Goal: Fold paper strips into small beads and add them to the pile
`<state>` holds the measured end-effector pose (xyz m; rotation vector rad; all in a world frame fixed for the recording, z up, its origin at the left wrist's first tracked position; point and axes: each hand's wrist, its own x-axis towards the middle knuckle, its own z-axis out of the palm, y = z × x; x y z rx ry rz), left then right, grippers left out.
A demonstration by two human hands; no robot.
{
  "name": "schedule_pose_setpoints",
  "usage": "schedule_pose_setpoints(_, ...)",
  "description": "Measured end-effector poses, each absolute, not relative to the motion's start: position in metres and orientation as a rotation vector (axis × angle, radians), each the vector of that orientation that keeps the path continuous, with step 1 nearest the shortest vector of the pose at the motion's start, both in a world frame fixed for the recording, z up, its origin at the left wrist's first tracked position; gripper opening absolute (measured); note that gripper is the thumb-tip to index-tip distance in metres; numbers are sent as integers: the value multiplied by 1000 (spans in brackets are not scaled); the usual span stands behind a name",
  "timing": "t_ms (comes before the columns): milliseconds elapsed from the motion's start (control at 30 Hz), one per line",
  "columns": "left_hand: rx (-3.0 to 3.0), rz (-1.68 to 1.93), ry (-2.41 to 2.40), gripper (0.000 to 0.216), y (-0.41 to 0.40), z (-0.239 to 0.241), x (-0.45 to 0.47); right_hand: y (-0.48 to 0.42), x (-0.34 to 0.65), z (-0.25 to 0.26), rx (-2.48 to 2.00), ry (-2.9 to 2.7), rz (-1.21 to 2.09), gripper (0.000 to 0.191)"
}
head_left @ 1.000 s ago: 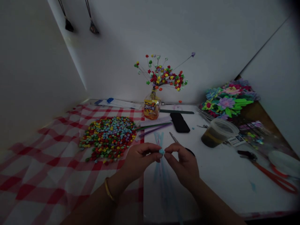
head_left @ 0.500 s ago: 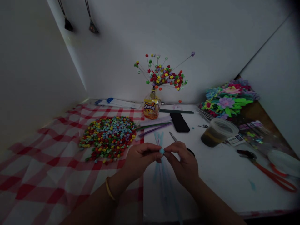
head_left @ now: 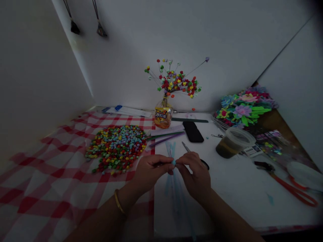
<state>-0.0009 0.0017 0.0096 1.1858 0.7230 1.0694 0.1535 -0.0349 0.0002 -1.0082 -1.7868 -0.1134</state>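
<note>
A small light-blue folded paper star (head_left: 174,162) is pinched between the fingertips of both hands. My left hand (head_left: 153,169) grips it from the left, thumb and forefinger closed. From the right, my right hand (head_left: 193,173) holds it the same way. Beneath the hands lie several pale blue paper strips (head_left: 174,198) on the white tabletop. Scissors (head_left: 186,147) lie just beyond my right hand, which partly covers them. To the left, a big heap of colourful paper stars (head_left: 118,146) rests on a red-and-white checked cloth (head_left: 68,181).
A cut bottle (head_left: 163,117) holding star-tipped stems stands at the back. Nearby lie a black phone (head_left: 193,131) and purple strips (head_left: 166,139). On the right are a plastic tub (head_left: 233,141), fuzzy flowers (head_left: 243,107) and pliers with orange handles (head_left: 290,186).
Both hands stay on the blue star; my right hand has shifted very slightly left. The whole view has moved a little, and nothing else visibly differs.
</note>
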Motion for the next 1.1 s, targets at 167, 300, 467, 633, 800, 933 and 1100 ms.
schedule_pose_setpoints(167,1209,1060,715,11,2,7,-1,-34,154,-2,-1011,-1814,-94,14)
schedule_pose_setpoints(300,1238,1058,711,11,3,6,-1,-34,155,-4,-1013,-1847,-97,13)
schedule_pose_setpoints(467,1273,1051,720,11,3,6,-2,-34,154,-3,-1044,-1901,-115,12)
schedule_pose_setpoints(633,1269,1034,739,11,5,7,-2,-34,153,-2,-1084,-1939,-134,11)
schedule_pose_setpoints(800,1211,1007,704,14,6,6,-1,-35,151,-4,-1125,-1927,-153,11)
schedule_pose_setpoints(933,1159,1005,673,19,8,2,-1,-36,149,-4,-1128,-1885,-141,11)
schedule_pose_setpoints(1100,1246,1020,604,18,9,-4,-5,-39,151,-2,-1083,-1793,-60,6)
